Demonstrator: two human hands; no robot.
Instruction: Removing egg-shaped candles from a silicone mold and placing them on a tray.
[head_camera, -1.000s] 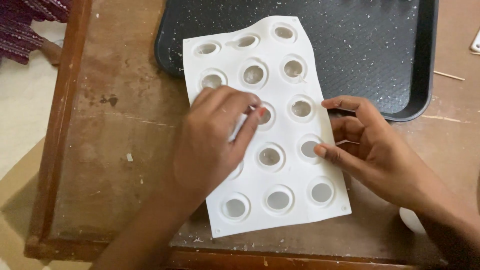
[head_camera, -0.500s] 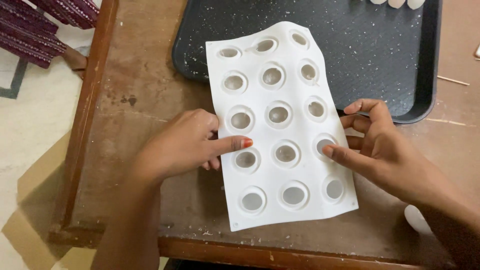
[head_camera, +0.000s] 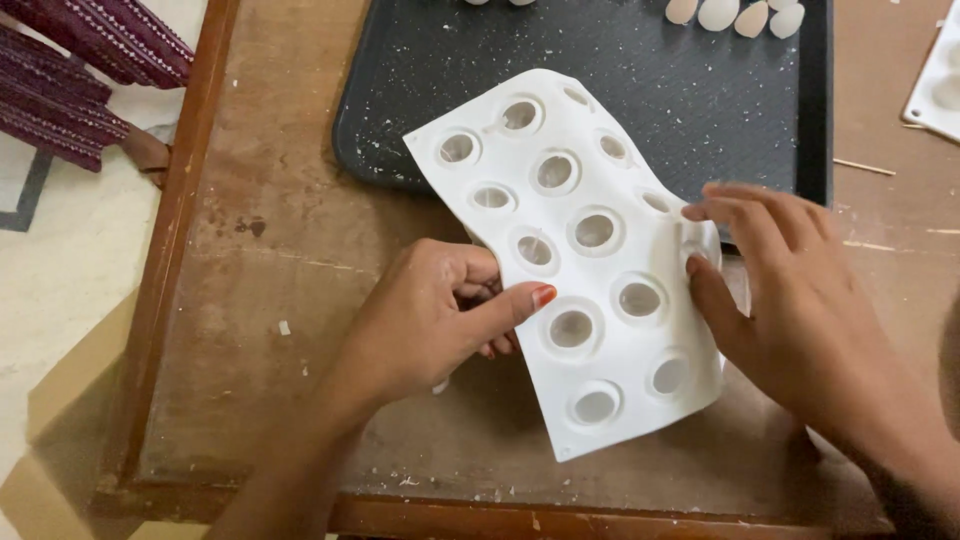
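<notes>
A white flexible mould sheet with several round cavities lies bent across the wooden table, its far end over a black tray. My left hand grips its left edge, thumb on top and fingers curled under, lifting that side. My right hand holds the right edge, fingers pressing over a cavity and thumb on the sheet. The cavities look hollow.
Several white egg-shaped pieces lie at the black tray's far edge. Another white mould shows at the far right. A thin stick lies right of the tray. The table's raised wooden rim runs along the left, with maroon cloth beyond.
The mould went from lying flat under my hands to lifted and bent. My left hand moved off its top to grip the left edge; my right hand shifted up the right edge.
</notes>
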